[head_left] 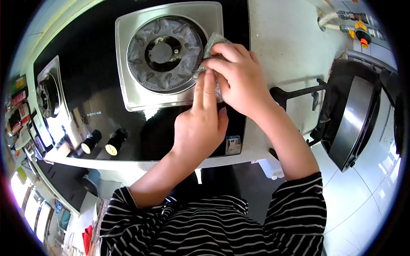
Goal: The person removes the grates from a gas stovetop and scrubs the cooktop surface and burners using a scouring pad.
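A gas burner [164, 53] with a grey ring sits in a square steel drip tray [124, 25] on the black glass cooktop [158, 128]. My right hand [241, 81] has its fingers curled on a grey, mesh-like cloth [213, 40], pressed against the right side of the tray beside the burner. My left hand [198, 126] reaches up from below with two fingers stretched out. Their tips touch the lower part of the cloth at the tray's edge. The fingers of my right hand partly cover the cloth.
A black pan support [299, 91] lies on the pale counter [273, 34] to the right. Two control knobs [115, 143] stand at the front left, near a second burner [47, 98]. A pipe with a yellow valve [361, 32] is at the upper right.
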`<state>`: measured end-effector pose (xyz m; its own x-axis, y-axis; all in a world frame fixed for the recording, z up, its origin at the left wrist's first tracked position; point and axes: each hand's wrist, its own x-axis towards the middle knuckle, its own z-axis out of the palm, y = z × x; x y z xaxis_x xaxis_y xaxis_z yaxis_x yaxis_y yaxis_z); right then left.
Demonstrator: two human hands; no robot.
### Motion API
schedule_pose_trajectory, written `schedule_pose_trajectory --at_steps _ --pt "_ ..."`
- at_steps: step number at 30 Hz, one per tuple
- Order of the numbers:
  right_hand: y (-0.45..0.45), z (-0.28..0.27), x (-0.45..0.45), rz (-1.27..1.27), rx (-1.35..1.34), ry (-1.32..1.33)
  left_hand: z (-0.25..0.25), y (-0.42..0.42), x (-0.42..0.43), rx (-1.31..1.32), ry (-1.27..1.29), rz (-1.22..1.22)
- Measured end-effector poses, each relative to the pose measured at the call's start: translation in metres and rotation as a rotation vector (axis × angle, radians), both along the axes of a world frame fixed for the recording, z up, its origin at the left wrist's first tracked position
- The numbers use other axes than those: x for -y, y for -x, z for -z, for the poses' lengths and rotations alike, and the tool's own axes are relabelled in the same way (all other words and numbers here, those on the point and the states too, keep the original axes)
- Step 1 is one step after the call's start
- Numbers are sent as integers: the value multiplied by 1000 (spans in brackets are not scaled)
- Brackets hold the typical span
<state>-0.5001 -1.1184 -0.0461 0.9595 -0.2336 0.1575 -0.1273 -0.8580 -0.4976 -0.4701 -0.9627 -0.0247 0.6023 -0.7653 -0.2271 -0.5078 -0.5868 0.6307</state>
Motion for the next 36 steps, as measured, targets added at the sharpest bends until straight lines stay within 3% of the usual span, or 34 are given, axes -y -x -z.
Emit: schedule_pose_trajectory --at_steps 9,13,16,21,30,36 --pt "-9 21 30 49 151 -79 13 -4 35 -47 70 -90" --pt "-16 24 36 59 156 -85 17 -5 55 91 133 -116" --pt "-15 18 34 52 131 -36 17 -1 46 204 30 -70" --pt "15 1 2 94 21 -127 -3 4 15 68 -141 -2" --pt "27 3 -28 320 0 -65 10 -5 23 168 2 -24" --pt "-4 19 8 241 97 28 18 -7 53 270 -66 -6"
